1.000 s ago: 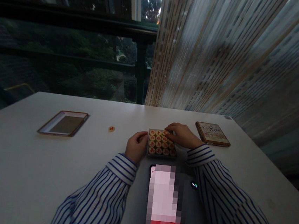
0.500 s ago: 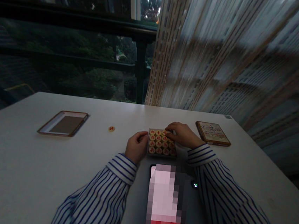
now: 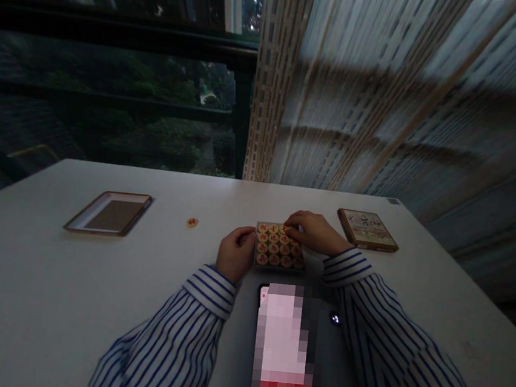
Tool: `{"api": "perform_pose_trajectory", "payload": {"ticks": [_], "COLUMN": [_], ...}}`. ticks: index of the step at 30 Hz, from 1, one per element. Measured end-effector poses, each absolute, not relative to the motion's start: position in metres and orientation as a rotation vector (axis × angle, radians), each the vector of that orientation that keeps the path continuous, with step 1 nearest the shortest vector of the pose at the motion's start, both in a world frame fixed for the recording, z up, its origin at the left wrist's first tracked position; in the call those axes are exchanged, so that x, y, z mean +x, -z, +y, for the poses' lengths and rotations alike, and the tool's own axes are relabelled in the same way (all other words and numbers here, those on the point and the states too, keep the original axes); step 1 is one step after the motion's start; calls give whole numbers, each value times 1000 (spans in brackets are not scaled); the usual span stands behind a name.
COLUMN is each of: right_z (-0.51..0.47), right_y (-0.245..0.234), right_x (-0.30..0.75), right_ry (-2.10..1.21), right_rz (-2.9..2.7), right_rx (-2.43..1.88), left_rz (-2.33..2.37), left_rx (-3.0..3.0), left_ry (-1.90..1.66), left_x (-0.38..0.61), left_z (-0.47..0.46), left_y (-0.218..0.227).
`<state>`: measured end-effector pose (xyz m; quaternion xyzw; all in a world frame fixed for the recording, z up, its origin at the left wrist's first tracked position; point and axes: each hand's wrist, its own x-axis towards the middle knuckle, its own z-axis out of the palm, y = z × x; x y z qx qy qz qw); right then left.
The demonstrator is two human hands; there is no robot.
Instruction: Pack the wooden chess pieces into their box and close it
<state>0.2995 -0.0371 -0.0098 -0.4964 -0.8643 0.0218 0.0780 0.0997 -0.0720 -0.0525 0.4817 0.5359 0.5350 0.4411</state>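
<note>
A clear, shallow box stands in front of me, filled with rows of round xiangqi pieces marked with red characters. My left hand is closed at the box's left edge, thumb and fingers pinching its back left side. Reaching over the back right corner, my right hand has its fingers closed on a xiangqi piece in the back row. That hand hides part of the corner and the pieces under it. A single loose xiangqi piece with a red character lies flat on the table, left of my left hand.
On the white table, an open box lid lies at the left. A flat printed box lies at the right. Near me is a phone with a blurred screen, beside a small shiny item. A railing and curtain stand behind.
Both hands, the box and the loose piece stay practically where they were. The curtain behind the table has shifted to the left.
</note>
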Motion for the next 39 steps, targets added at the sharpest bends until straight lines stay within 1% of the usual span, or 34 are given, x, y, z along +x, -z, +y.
{"api": "perform_pose_trajectory", "payload": {"ticks": [14, 39], "right_z": [-38, -38], "right_y": [7, 8], "right_x": [299, 300], "right_ry": [-72, -71], "right_rz": [-2602, -2619], "right_rx": [-1494, -1499], "left_rz": [1312, 1344], "left_rx": [1210, 1205], "left_ry": [-1325, -1328], "left_x": [99, 100], "left_z": [-71, -73], "left_y": [57, 51]}}
